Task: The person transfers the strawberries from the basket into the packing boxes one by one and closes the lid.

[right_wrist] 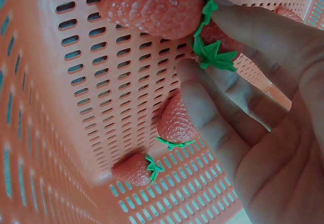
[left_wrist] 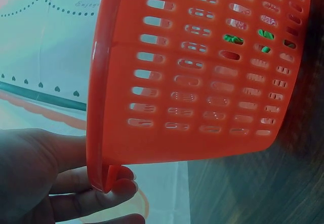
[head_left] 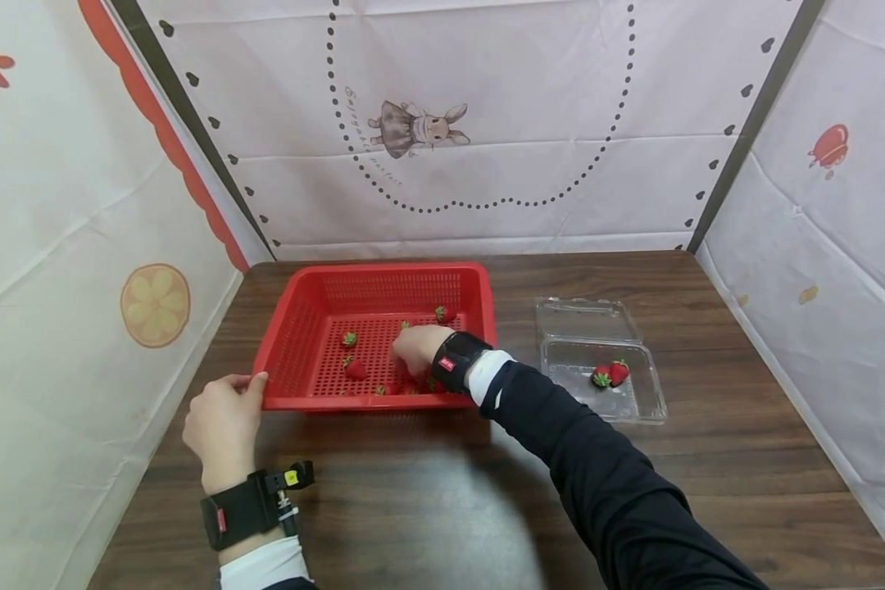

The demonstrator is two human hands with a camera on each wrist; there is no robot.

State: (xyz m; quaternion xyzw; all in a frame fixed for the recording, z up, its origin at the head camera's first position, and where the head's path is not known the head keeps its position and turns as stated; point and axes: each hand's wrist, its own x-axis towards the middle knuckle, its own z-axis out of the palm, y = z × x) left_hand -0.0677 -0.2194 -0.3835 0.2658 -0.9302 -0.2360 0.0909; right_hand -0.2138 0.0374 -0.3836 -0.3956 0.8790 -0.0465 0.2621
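Observation:
A red perforated basket sits on the wooden table with several strawberries in it, such as one at the far right and one near the front. My left hand grips the basket's front left corner, thumb on the rim; the left wrist view shows its fingers under the rim. My right hand reaches into the front right of the basket. In the right wrist view its fingers pinch a strawberry, with a larger one and two others beside it.
A clear plastic clamshell box lies open to the right of the basket and holds two strawberries. Fabric walls close in the table at the back and on both sides. Bare wood shows in front of the basket.

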